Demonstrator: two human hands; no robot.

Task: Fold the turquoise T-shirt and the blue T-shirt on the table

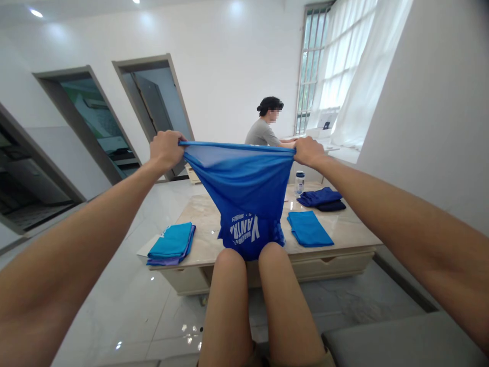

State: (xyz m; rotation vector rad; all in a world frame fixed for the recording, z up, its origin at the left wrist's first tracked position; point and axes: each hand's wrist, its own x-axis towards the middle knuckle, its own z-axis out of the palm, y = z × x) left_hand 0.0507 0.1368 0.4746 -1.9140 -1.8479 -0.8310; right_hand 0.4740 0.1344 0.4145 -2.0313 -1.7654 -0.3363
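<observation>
I hold a blue shirt [244,193] stretched out in the air in front of me. My left hand [166,148] is closed in a fist on its left top corner. My right hand [307,151] is closed on its right top corner. The top edge is pulled taut between the hands. The cloth hangs down to my knees, with white lettering upside down near its lower end. Both arms are extended forward.
A low marble-topped table [351,232] stands past my knees. On it lie a folded teal stack [171,243], a folded blue shirt [308,228], a dark blue pile [321,199] and a jar [300,182]. Another person [265,127] sits at a desk by the window.
</observation>
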